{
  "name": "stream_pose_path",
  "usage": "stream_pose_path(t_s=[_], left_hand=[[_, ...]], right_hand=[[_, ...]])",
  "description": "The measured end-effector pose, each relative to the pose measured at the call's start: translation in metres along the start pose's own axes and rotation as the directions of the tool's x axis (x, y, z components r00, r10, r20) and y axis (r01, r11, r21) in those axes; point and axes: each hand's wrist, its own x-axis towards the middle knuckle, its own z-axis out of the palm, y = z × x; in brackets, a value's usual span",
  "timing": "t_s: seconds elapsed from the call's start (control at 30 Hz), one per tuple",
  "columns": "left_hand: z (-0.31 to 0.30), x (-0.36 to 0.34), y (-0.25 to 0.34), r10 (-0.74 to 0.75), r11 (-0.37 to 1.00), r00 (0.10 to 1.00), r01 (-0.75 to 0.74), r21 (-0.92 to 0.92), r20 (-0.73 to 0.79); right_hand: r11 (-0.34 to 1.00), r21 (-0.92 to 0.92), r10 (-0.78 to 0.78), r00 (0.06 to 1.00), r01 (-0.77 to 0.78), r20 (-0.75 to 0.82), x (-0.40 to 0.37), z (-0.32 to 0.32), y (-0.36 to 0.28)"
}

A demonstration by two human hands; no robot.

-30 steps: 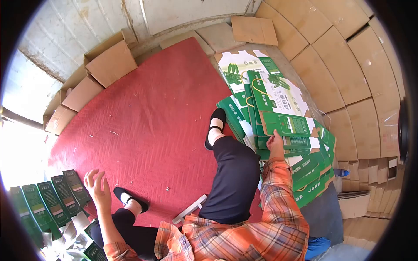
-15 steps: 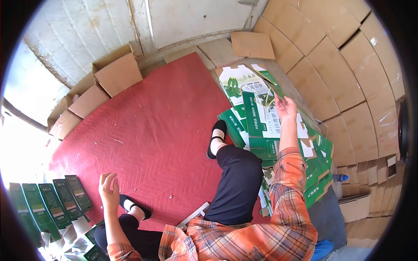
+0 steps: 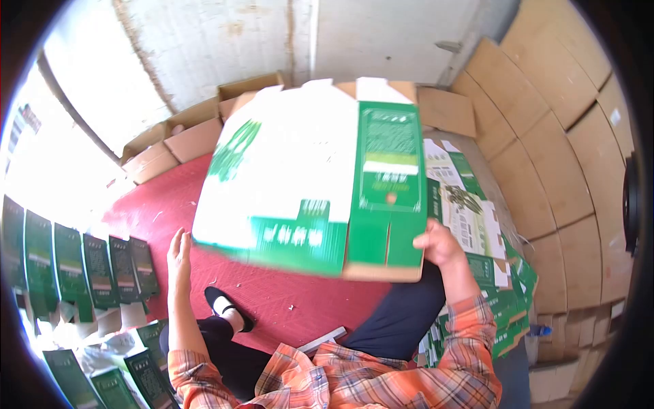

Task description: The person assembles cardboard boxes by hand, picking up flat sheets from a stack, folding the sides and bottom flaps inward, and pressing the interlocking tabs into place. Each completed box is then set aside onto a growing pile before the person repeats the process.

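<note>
A flattened white and green carton [image 3: 286, 184] with a vegetable picture and printed panels is raised in front of me, somewhat blurred. My right hand [image 3: 439, 243] grips its lower right edge, thumb on the printed face. At the carton's lower left corner is my left hand [image 3: 179, 255], upright with fingers stretched out and palm turned toward the edge. On the floor to the right, partly behind the raised carton, lies a pile of similar flat cartons [image 3: 477, 228].
Green folded cartons [image 3: 99, 266] stand in rows on the left. Brown boxes [image 3: 194, 140] line the far wall, and a tall stack of brown cartons [image 3: 535, 157] rises on the right. A red mat [image 3: 300, 300] covers the floor around my legs.
My right hand has lifted a flat carton off the right pile and brought it left, before my body. My left hand has risen slightly toward its edge. The view has swung left.
</note>
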Motion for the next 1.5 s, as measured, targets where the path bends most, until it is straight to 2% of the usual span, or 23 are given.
stream_pose_path(t_s=[0.1,0.17,0.2,0.27,0.3,0.37,0.4,0.5,0.6,0.63,0.7,0.73,0.77,0.83,0.87,1.03,1.1,1.17,1.2,1.23,1.27,1.37,1.5], left_hand=[[-0.04,0.027,-0.039,-0.18,0.984,0.984,0.18,-0.002,-0.004],[-0.069,0.022,-0.044,-0.262,0.917,0.955,0.29,-0.273,0.136],[-0.062,0.014,-0.038,-0.095,0.854,0.989,0.14,-0.501,0.115],[-0.063,0.008,-0.034,-0.009,0.778,1.0,0.012,-0.628,0.008],[-0.062,0.001,-0.03,0.008,0.766,1.0,-0.022,-0.643,-0.024],[-0.068,0.004,-0.048,0.079,0.726,0.996,-0.027,-0.687,0.044],[-0.061,-0.002,-0.039,0.096,0.734,0.995,-0.042,-0.678,0.041],[-0.042,-0.01,-0.03,0.151,0.754,0.986,-0.069,-0.654,0.07],[-0.026,-0.015,-0.051,0.122,0.911,0.978,-0.042,-0.409,0.172],[-0.018,-0.017,-0.062,0.13,0.921,0.976,-0.052,-0.387,0.177],[-0.005,-0.024,-0.088,0.072,0.978,0.991,-0.047,-0.204,0.116],[-0.001,-0.032,-0.081,0.006,1.0,0.998,-0.005,-0.006,0.068],[-0.002,-0.041,-0.074,-0.101,0.995,0.989,0.099,0.023,0.112],[-0.004,-0.049,-0.067,-0.152,0.987,0.981,0.144,0.071,0.119],[-0.006,-0.054,-0.061,-0.164,0.985,0.981,0.157,0.074,0.106],[-0.01,-0.075,-0.019,-0.219,0.908,0.969,0.246,-0.34,0.118],[-0.009,-0.081,-0.018,-0.152,0.928,0.978,0.192,-0.318,0.145],[-0.01,-0.077,-0.03,-0.153,0.988,0.967,0.157,-0.006,0.204],[-0.005,-0.078,-0.034,-0.075,0.995,0.98,0.061,0.08,0.183],[-0.004,-0.077,-0.038,-0.077,0.995,0.978,0.062,0.08,0.193],[-0.001,-0.079,-0.031,-0.084,0.992,0.985,0.069,0.105,0.15],[0.012,-0.087,-0.025,-0.06,0.998,0.994,0.059,0.017,0.087],[0.014,-0.102,-0.016,0.067,0.995,0.998,-0.067,0.068,0.015]], right_hand=[[0.965,-0.213,0.189,0.967,-0.15,0.172,0.009,0.027,0.02],[0.929,-0.327,0.264,0.928,-0.171,0.264,0.021,0.029,0.024],[0.846,-0.496,0.344,0.911,-0.195,0.228,0.027,0.027,0.017],[0.547,-0.789,0.493,0.869,-0.279,0.034,0.044,0.038,0.006],[0.427,-0.902,0.368,0.923,-0.06,0.112,0.054,0.029,0.017],[0.764,-0.634,0.151,0.989,-0.117,-0.001,0.064,0.029,0.03],[0.848,-0.524,0.072,0.997,-0.076,-0.029,0.077,0.028,0.033],[0.908,-0.418,-0.127,0.968,0.026,-0.216,0.095,0.032,0.019],[0.884,-0.435,-0.325,0.894,0.171,-0.308,0.102,0.033,0.017],[0.886,-0.435,-0.314,0.897,0.159,-0.312,0.103,0.029,0.023],[0.906,-0.423,-0.24,0.822,-0.001,-0.516,0.109,0.024,0.035],[0.905,-0.424,-0.214,0.831,-0.028,-0.513,0.11,0.024,0.046],[0.906,-0.422,-0.198,0.838,-0.042,-0.508,0.114,0.016,0.054],[0.943,-0.332,-0.193,0.864,0.032,-0.466,0.121,-0.003,0.067],[0.947,-0.318,-0.194,0.872,0.047,-0.449,0.12,0.006,0.064],[0.943,-0.324,-0.216,0.883,0.077,-0.418,0.133,-0.003,0.079],[0.963,-0.268,-0.094,0.945,0.007,-0.313,0.134,-0.001,0.074],[0.98,-0.191,-0.016,0.942,-0.052,-0.336,0.13,0.005,0.068],[0.97,-0.231,0.016,0.967,-0.077,-0.256,0.13,0.001,0.068],[0.957,-0.271,0.054,0.983,-0.1,-0.175,0.128,-0.001,0.07],[0.95,-0.261,0.11,0.967,-0.171,-0.231,0.123,0.009,0.064],[0.949,-0.299,0.069,0.992,-0.097,-0.104,0.114,0.038,0.049],[0.873,-0.457,0.169,0.984,-0.173,-0.05,0.116,0.056,0.047]])
